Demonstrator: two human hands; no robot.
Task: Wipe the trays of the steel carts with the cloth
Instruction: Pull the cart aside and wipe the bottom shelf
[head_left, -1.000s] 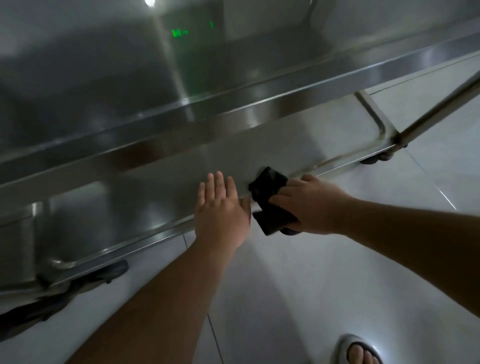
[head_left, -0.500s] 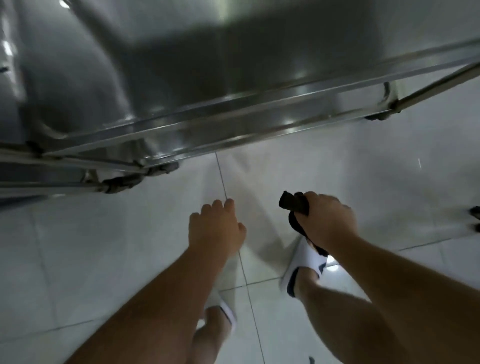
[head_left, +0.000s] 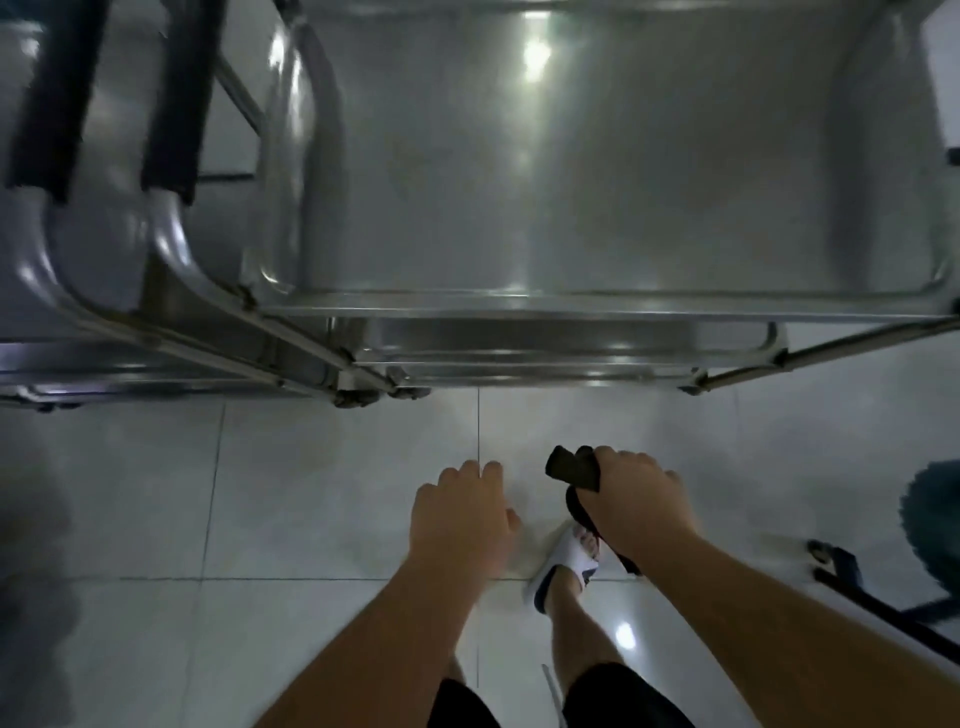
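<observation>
Hands clear of the cart (head_left: 597, 306)
Right hand (head_left: 636, 499) grips the black cloth (head_left: 571, 467); left hand (head_left: 457, 514) hangs loosely curled, holding nothing, both over the floor (head_left: 311, 493).

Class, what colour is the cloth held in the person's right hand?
Black. The cloth in the right hand shows best in the head view.

Top tray (head_left: 597, 171) of the steel cart lies open from above, bounded by its raised rim (head_left: 597, 310). On the left a second cart's padded handle bars (head_left: 174, 98) and bent tubes crowd that side. Lower trays (head_left: 561, 358) sit tucked under the top one, reachable only sideways from the floor tiles (head_left: 311, 493).
</observation>
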